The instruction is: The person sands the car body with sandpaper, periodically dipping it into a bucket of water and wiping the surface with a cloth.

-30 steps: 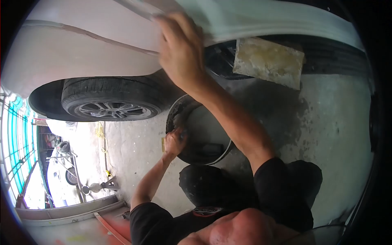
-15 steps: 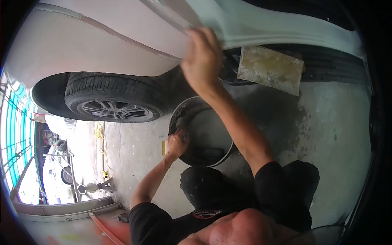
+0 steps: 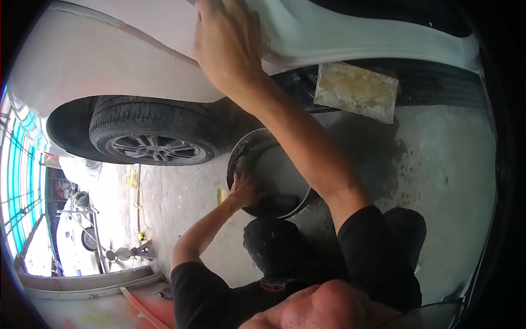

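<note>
My left hand (image 3: 245,189) reaches over the rim into a round dark bucket (image 3: 232,162) of cloudy grey water. Its thumb shows near the rim, but the other fingers are too dim to make out. A dark block-like thing (image 3: 285,205) lies in the bucket on the side near my knees. My right hand (image 3: 227,41) is up against the pale body panel (image 3: 148,60) of a car, fingers bent and close together. Whatever it may hold is hidden behind the fingers.
A car wheel (image 3: 153,131) stands left of the bucket. A stained, yellowish board (image 3: 356,90) rests by the dark sill on the right. Wet patches mark the concrete floor (image 3: 438,164). A metal stand (image 3: 131,252) and yellow cord (image 3: 133,178) lie farther left.
My right hand has moved up and left along the car panel. My left hand has shifted slightly deeper into the bucket, its thumb now showing apart.
</note>
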Available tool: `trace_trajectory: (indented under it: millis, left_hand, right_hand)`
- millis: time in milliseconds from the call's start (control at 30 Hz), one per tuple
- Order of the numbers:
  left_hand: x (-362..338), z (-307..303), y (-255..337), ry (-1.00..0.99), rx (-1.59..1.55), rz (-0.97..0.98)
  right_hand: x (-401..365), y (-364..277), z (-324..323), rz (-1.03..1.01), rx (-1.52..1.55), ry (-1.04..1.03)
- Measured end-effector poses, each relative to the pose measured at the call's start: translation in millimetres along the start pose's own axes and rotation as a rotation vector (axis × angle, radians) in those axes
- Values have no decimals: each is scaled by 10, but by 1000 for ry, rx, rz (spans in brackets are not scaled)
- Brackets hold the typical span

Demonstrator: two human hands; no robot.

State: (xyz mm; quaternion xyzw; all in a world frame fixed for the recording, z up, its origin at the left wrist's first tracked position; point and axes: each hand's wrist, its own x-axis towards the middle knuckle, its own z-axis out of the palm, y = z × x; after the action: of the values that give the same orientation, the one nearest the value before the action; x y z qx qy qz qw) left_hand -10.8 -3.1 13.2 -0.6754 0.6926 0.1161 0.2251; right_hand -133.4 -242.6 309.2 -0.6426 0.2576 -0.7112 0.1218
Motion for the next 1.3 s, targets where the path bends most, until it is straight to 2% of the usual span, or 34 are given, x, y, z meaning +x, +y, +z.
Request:
trace_trajectory:
  millis: [33,133,167,200,233,300,333,367,433,533,567,633,667,733,800,867,900,933,967,1000,1033,1133,1200,1300]
  left_hand:
    - [49,-18,6,-99,94,25]
    - [313,205,-3,-28,86,60]
    - [465,601,-65,97,108,70]
    - [677,1156,-170,225,133,76]
    - [756,1443,-231,344,163,79]
    - [807,1295,-258,-27,95,184]
    - [832,1275,-263,-125,42,190]
    - [858,1256,-269,-223,-11,189]
    - [977,1304,-319,-230,-117,119]
    - [1068,1269,-289,-347,30,20]
    - [1043,1272,-338,-276,-11,-2]
    - [856,1295,-464,-140,-91,-60]
    - [799,1195,-529,-142,-92,-115]
    - [483,354,-341,-160,-94,-219]
    - [6,-472,-189,366,-394,-126]
    - [-180,-1054,-361,602,-258,-100]
    - [-309,-1488,-389,670,-170,-106]
    - [-458,-1947,-355,884,-97,14]
    - [-635,-2502,-282,948,103,112]
    - [-820,-2975,-84,989,198,125]
    - [-890,-3277,-233,1041,365,22]
    - [-971,-4248,-311,1299,758,140]
    - [-793,-4674,-395,1503,1034,78]
    - [-350,-4721,-461,1286,889,-38]
  right_hand:
    - [-120,50,-32,6,-35,14]
    - [-910,704,-220,-23,-166,7]
    - [-1173,968,-279,-53,-253,-15]
    - [-1365,1217,-350,-136,-384,-55]
    - [-1406,1387,-488,-270,-548,-159]
    - [-1186,1545,-729,-488,-679,-310]
    - [-1107,1591,-813,-599,-738,-386]
    - [-1081,1581,-877,-592,-821,-421]
    - [-1029,1547,-1025,-578,-1006,-479]
    - [-1120,1341,-1219,-167,-743,-347]
    - [-1181,1248,-1268,-75,-594,-224]
    - [-1353,1156,-1340,17,-361,-121]
    - [-1412,1139,-1377,65,-244,-71]
    - [-1513,1096,-1484,147,-113,-63]
    - [-1586,1110,-1551,212,-20,-32]
    - [-1623,1146,-1574,246,39,18]
    - [-1608,1129,-1594,281,48,1]
    - [-1603,1135,-1587,277,66,-2]
    - [-1602,1143,-1576,273,81,-5]
    - [-1601,1154,-1566,267,94,-8]
    - [-1610,1156,-1559,273,102,-19]
    - [-1659,1159,-1564,289,127,-42]
    - [-1688,1164,-1564,305,151,-37]
    - [-1686,1164,-1629,312,124,-39]
